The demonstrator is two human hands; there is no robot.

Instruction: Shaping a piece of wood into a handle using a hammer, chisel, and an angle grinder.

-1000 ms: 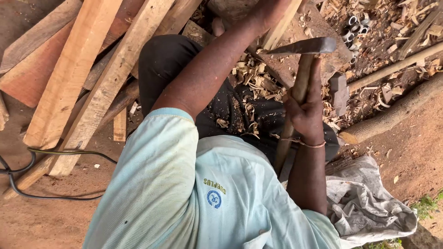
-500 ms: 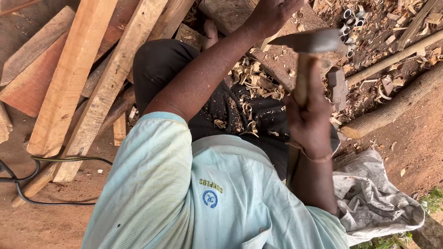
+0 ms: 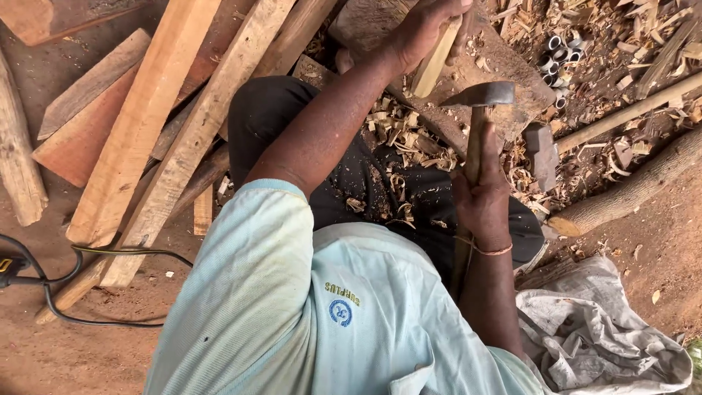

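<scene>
One left hand [image 3: 428, 29] grips one pale wood piece [image 3: 436, 62]; one right hand [image 3: 482, 194] grips one adze [image 3: 482, 95].

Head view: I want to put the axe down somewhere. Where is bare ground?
Bare dirt lies left, below the planks, crossed by a black cable. Around the chopping block shavings crowd the ground. Right, a cloth covers it.

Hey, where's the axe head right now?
In the head view, upper right of centre: the axe head sits beside the pale wood piece held by the left hand.
</scene>
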